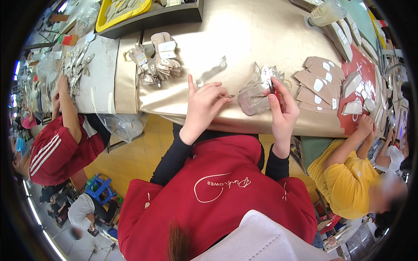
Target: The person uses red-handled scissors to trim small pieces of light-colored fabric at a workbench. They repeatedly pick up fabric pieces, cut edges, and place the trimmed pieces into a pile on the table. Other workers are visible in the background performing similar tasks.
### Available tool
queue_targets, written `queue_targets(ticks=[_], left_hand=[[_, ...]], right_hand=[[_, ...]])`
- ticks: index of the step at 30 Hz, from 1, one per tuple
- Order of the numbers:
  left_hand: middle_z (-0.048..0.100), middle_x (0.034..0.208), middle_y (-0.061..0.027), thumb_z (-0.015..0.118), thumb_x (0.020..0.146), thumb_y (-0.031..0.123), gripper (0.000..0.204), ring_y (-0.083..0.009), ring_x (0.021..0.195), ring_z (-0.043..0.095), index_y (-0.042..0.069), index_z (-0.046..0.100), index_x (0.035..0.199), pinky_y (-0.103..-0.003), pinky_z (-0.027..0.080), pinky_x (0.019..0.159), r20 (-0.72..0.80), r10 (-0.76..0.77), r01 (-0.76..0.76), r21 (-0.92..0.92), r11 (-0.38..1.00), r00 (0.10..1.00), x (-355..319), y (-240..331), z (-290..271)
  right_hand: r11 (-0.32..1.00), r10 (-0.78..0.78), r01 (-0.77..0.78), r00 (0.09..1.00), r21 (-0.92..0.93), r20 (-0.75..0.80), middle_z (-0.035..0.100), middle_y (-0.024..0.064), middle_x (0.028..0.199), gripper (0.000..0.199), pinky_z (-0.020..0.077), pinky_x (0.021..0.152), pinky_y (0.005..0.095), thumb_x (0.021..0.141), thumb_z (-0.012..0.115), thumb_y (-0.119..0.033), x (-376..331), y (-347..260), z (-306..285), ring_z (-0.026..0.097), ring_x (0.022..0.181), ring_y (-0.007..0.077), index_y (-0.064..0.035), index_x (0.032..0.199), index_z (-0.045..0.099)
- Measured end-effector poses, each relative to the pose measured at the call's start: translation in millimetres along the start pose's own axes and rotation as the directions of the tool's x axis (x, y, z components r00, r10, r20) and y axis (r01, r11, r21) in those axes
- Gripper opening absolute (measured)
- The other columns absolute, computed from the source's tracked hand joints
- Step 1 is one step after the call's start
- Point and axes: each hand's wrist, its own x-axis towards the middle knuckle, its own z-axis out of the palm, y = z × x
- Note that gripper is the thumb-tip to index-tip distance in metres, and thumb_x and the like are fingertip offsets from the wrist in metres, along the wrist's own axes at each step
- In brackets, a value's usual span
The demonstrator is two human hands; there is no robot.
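Observation:
My left hand (pixel 205 103) is over the near part of the table, its index finger stretched out. The other fingertips come together on a small, thin dark piece too small to name. In my right hand (pixel 284 114) is a small red-and-black tool (pixel 275 92), pinched upright between thumb and fingers; its working end is hard to make out. Just left of that hand lies a bundle of grey-beige cut pieces (pixel 253 101), with pale pointed tabs fanned out behind. A silvery-grey strip (pixel 212 71) lies beyond my left hand.
Another bundle of cut pieces (pixel 160 58) sits to the left on the gold-coloured table covering (pixel 196 35). Flat beige panels (pixel 320 82) are spread at right. A yellow tray (pixel 104 17) stands far left, a clear bottle (pixel 326 14) far right. Co-workers sit on both sides.

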Motion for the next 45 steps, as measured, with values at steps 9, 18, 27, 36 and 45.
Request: queue_targets(ticks=[9, 18, 27, 36, 45], left_hand=[[0.071, 0.069, -0.0005, 0.076, 0.083, 0.019, 0.011, -0.0117, 0.066, 0.065, 0.008, 0.077, 0.081, -0.045, 0.032, 0.113, 0.094, -0.175, 0.198, -0.539, 0.819, 0.98, -7, 37, -45], [0.072, 0.07, -0.0016, 0.07, 0.091, 0.019, 0.017, -0.0087, 0.061, 0.063, 0.004, 0.075, 0.085, -0.041, 0.033, 0.11, 0.23, -0.146, 0.264, -0.661, 0.702, 0.962, -11, 51, -56], [0.072, 0.07, -0.0032, 0.061, 0.097, 0.016, 0.021, -0.0069, 0.061, 0.06, 0.002, 0.073, 0.088, -0.04, 0.03, 0.112, 0.264, -0.124, 0.287, -0.776, 0.562, 0.956, -13, 51, -56], [0.072, 0.07, -0.0029, 0.061, 0.096, 0.016, 0.02, -0.008, 0.064, 0.062, 0.002, 0.073, 0.09, -0.042, 0.029, 0.113, 0.27, -0.117, 0.287, -0.768, 0.572, 0.956, -14, 48, -57], [0.067, 0.066, -0.0009, 0.059, 0.098, 0.017, 0.021, -0.0069, 0.061, 0.059, 0.001, 0.071, 0.091, -0.036, 0.035, 0.107, 0.301, -0.111, 0.311, -0.776, 0.549, 0.947, -14, 47, -53]], right_hand=[[0.99, 0.012, -0.049, 0.963, 0.131, 0.269, 0.06, 0.0039, 0.097, 0.02, 0.0451, 0.069, 0.0197, 0.086, 0.069, 0.002, -7, -12, 21, 0.059, 0.084, 0.0073, 0.0014, 0.106, 0.068], [0.967, 0.084, -0.159, 0.936, 0.198, 0.342, 0.049, -0.0017, 0.076, 0.009, 0.0299, 0.058, 0.0215, 0.088, 0.069, -0.003, -10, -23, 27, 0.039, 0.066, 0.0046, 0.0022, 0.084, 0.063], [0.949, 0.084, -0.181, 0.934, 0.259, 0.346, 0.048, -0.0016, 0.076, 0.011, 0.0281, 0.058, 0.0214, 0.09, 0.066, -0.005, -12, -24, 27, 0.038, 0.066, 0.0048, 0.0016, 0.083, 0.063], [0.957, 0.035, -0.138, 0.928, 0.255, 0.37, 0.053, 0.0005, 0.081, 0.01, 0.0342, 0.063, 0.0214, 0.091, 0.066, -0.005, -11, -26, 26, 0.044, 0.07, 0.006, 0.0023, 0.085, 0.063], [0.881, 0.179, -0.302, 0.925, 0.364, 0.334, 0.059, 0.0047, 0.091, 0.021, 0.0398, 0.068, 0.0212, 0.092, 0.061, -0.006, -15, -29, 28, 0.05, 0.074, 0.0074, 0.0036, 0.11, 0.065]])
